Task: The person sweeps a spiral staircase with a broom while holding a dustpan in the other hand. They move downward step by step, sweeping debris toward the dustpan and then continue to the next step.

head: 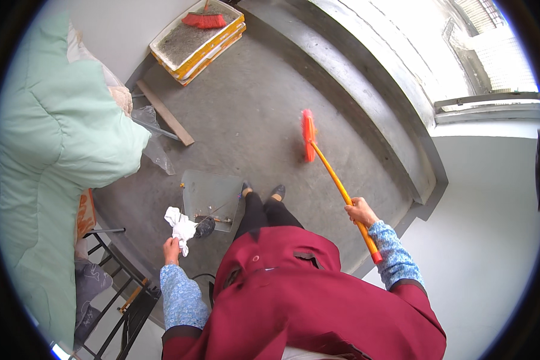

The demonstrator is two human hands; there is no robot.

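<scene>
Closed round the orange handle of a broom is my right hand. The red broom head is over the grey floor, ahead and to the right of my feet. My left hand grips a crumpled white cloth or bag. Just beyond it lies a translucent dustpan with some debris in it, beside my shoes. A dark bundle sits at the dustpan's near edge, partly behind the white material; what it is I cannot tell.
Stacked foam boxes with soil-like material and a red brush stand at the far wall. On the left are a wooden board, a plastic bag, a green quilt and a black metal frame. A raised ledge curves along the right.
</scene>
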